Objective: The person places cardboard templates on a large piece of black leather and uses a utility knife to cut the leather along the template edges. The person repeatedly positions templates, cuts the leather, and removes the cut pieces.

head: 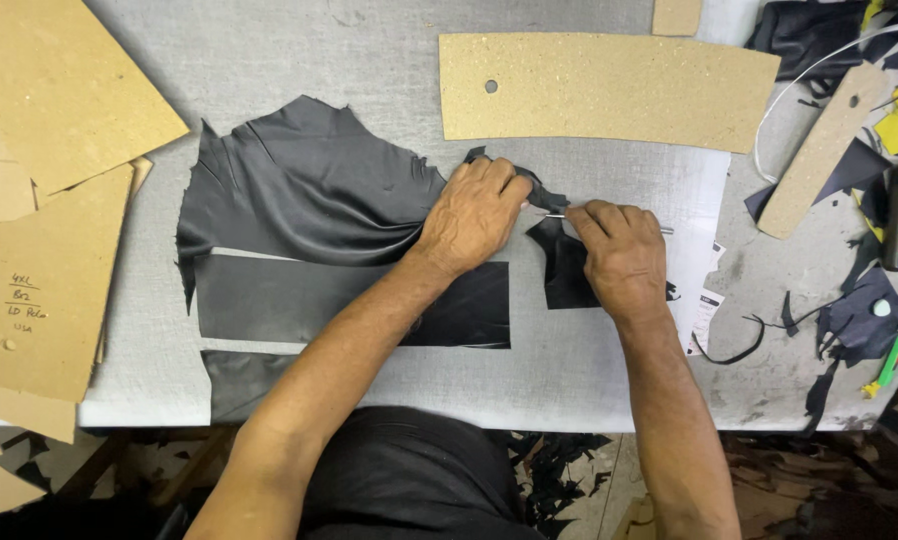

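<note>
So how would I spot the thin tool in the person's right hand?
On the grey cutting table, find the right hand over a small black leather scrap. The thin silver metal blade pokes from its fingers, the only shiny thing among dark pieces.

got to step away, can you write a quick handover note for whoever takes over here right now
Left hand presses the black leather flat at its right edge.
Right hand has a grip on a thin metal tool, tip at the leather between the hands.
Done, it seems: cut strips lie below; a small black piece sits under the right hand.
Left: the big piece is mostly uncut. Cardboard pattern lies above.
</note>
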